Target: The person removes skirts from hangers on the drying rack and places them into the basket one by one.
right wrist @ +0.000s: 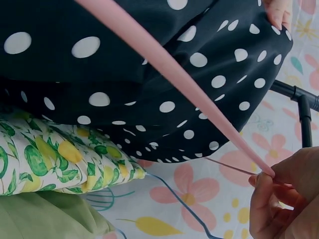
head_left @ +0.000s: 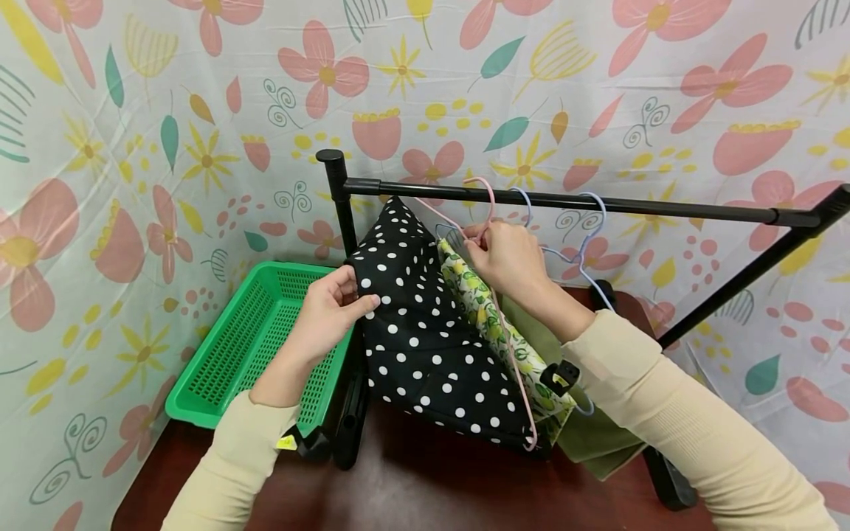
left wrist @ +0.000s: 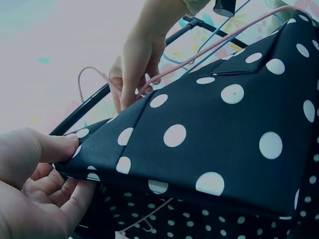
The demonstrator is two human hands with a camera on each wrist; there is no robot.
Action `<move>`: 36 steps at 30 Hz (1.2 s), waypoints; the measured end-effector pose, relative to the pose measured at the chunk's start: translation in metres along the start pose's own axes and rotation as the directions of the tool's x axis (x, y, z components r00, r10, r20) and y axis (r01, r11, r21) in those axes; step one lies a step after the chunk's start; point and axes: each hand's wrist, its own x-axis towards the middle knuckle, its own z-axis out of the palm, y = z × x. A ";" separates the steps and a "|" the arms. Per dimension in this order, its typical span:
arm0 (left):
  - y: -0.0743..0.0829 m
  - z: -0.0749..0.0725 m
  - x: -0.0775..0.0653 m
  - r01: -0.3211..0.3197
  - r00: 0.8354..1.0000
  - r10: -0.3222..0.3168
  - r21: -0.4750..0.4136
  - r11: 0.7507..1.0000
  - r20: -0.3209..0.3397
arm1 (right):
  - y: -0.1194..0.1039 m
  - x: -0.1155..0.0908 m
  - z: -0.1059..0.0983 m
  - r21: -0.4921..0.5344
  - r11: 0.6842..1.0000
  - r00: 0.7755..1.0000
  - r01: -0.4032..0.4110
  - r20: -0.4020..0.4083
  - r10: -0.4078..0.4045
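A black cloth with white polka dots (head_left: 425, 332) hangs on a pink hanger (head_left: 508, 339) at the rack's left part. My left hand (head_left: 328, 310) pinches the cloth's left edge, thumb on top and fingers beneath, as the left wrist view shows. My right hand (head_left: 508, 254) grips the pink hanger at the base of its hook, just below the rail. In the right wrist view the hanger's pink arm (right wrist: 184, 84) slants across the dotted cloth. Right behind it hang a lemon-print cloth (right wrist: 65, 159) and a green cloth (right wrist: 45, 214).
A black garment rack (head_left: 571, 198) stands on a dark red-brown table (head_left: 425, 494). Blue hangers (head_left: 587, 243) hook over its rail to the right. A green plastic basket (head_left: 219, 354) sits at the left, and a flowered curtain (head_left: 219, 110) covers the back.
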 end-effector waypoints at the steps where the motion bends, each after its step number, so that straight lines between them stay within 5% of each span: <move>1: 0.000 -0.002 0.000 0.003 1.000 -0.003 0.005 1.000 -0.003 | 0.000 0.000 0.000 0.001 1.000 1.000 0.001 0.000 -0.001; 15: 0.004 -0.027 -0.005 -0.043 0.997 0.048 0.080 0.996 -0.068 | -0.001 0.000 -0.001 0.018 1.000 1.000 0.019 0.007 -0.019; 23: 0.011 -0.039 -0.009 -0.074 0.981 0.103 0.175 0.982 -0.162 | -0.001 -0.001 -0.002 0.011 1.000 1.000 0.003 0.017 -0.003; 27: 0.014 -0.043 -0.012 -0.100 0.966 0.146 0.211 0.972 -0.212 | -0.001 -0.001 -0.002 0.005 1.000 1.000 -0.002 0.014 0.002; 36: 0.012 -0.049 -0.016 -0.189 0.903 0.287 0.304 0.934 -0.321 | 0.000 -0.002 -0.001 -0.011 1.000 1.000 -0.011 0.020 0.011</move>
